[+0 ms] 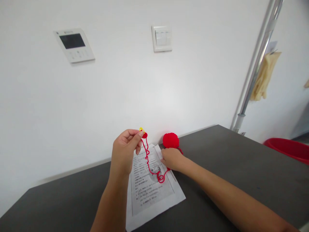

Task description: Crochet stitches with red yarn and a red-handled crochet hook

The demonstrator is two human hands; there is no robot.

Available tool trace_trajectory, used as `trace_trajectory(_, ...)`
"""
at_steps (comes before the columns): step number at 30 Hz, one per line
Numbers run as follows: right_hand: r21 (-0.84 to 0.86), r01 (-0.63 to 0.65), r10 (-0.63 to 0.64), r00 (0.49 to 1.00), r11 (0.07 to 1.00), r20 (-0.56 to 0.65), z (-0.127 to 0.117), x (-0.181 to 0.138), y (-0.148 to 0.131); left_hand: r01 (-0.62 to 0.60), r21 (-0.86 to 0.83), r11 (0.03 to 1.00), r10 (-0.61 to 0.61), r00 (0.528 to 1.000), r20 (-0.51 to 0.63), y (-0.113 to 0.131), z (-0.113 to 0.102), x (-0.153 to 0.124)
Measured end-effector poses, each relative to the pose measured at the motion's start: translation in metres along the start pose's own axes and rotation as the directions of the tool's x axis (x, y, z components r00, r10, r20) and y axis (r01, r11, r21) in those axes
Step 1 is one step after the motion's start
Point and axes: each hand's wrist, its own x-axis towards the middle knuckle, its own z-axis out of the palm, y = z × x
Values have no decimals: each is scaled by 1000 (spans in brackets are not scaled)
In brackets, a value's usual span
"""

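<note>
Small red crochet piece [144, 135] pinched in raised left hand [124, 151], red yarn strand [154, 170] grasped by right hand [172, 158] on printed sheet [152, 190], yarn ball [171, 140] just beyond.

- Bare dark table [229, 167] is seen to the right of the printed sheet [151, 190], as far as the metal pole [253, 71] at the far corner.
- The far side is closed off by the white wall [120, 96].
- The red yarn ball [171, 140] is set against that wall, beside the right hand [172, 159].
- A loose red strand [154, 169] is strung across the sheet, up to the raised left hand [124, 151].
</note>
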Motion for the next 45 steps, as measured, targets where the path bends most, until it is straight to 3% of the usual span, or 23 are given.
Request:
trace_trajectory(3, -3, -45, 45, 998, 999, 39, 19, 6, 15, 16, -61, 998, -14, 1000, 20, -1, 4, -1)
trace_trajectory(7, 63, -65, 61, 997, 996, 54, 24, 7, 21, 61, -101, 993, -56, 997, 52, 1, 10, -4)
trace_trajectory(11, 219, -17, 19, 1000, 975, -5, 9, 8, 18, 77, -103, 992, -70, 995, 74, 3, 10, -7)
trace_trajectory(15, 452, 77, -24, 992, 889, -122, -26, 14, 12, 77, -96, 992, -69, 994, 83, 4, 9, -8)
trace_trajectory(21, 810, 258, -32, 958, 527, -284, -76, -2, -14, 60, -79, 995, -53, 995, 89, 3, 9, -9)
trace_trajectory(25, 877, 364, -52, 929, 313, -367, -87, -26, -42, 64, -78, 995, -58, 995, 87, 3, 9, -9)
trace_trajectory(27, 899, 424, -118, 904, 111, -411, -88, -37, -55, 65, -73, 995, -59, 995, 79, 4, 9, -9)
trace_trajectory(28, 886, 459, -144, 883, 63, -447, -87, -42, -61, 66, -68, 996, -61, 995, 75, 4, 9, -9)
trace_trajectory(32, 867, 493, -228, 855, 73, -467, -85, -55, -72, 61, -33, 998, -58, 993, 99, 7, 8, -12)
trace_trajectory(37, 860, 493, -175, 865, 133, -470, -80, -56, -73, 54, -12, 998, -52, 987, 150, 11, 8, -17)
trace_trajectory(45, 864, 485, -142, 873, 138, -467, -76, -52, -75, 64, 22, 998, -68, 974, 214, 11, 8, -20)
